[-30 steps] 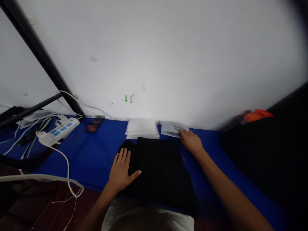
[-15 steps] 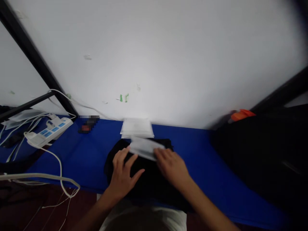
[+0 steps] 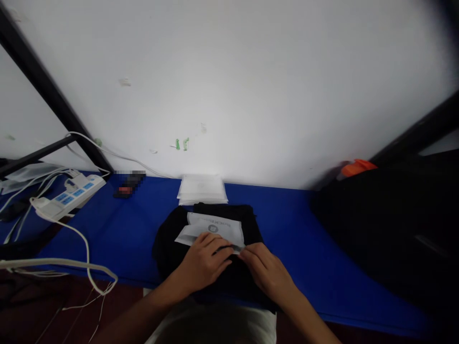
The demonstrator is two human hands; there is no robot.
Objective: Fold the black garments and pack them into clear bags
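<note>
A folded black garment [image 3: 172,239] lies on the blue table [image 3: 294,229] right in front of me. On top of it rests a white plastic bag [image 3: 215,227] with a small round logo. My left hand [image 3: 202,265] has its fingers curled on the bag's near edge. My right hand [image 3: 265,272] pinches the same edge at its right corner. A stack of similar white bags [image 3: 202,188] sits behind the garment against the white wall.
A white power strip [image 3: 66,198] with white cables lies at the left. A small black and red object [image 3: 125,188] sits near the wall. A large black mass [image 3: 387,224] with an orange item [image 3: 356,167] fills the right side.
My right hand carried a white bag from the wall side onto the black garment. Both hands have come together on the bag's near edge. The garment has shifted slightly.
</note>
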